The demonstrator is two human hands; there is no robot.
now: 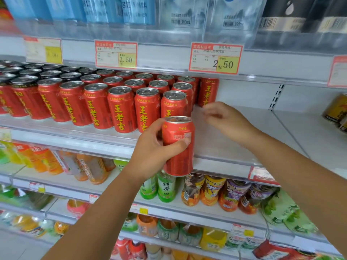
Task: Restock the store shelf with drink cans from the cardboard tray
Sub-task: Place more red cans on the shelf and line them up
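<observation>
My left hand [155, 147] grips a red drink can [178, 147] upright in front of the middle shelf's edge. Several rows of the same red cans [120, 107] with yellow lettering fill the left part of that shelf [244, 128]. My right hand [223, 119] hovers over the bare shelf just right of the cans, fingers loosely curled and blurred, holding nothing. One red can [208, 91] stands at the back, just beyond my right hand. The cardboard tray is out of view.
Water bottles [180, 14] stand on the shelf above, behind price tags [216, 58]. Green tea and juice bottles [167, 186] fill the lower shelves. Yellow-brown cans [336, 109] stand at the far right of the middle shelf. A clear lip runs along the shelf front.
</observation>
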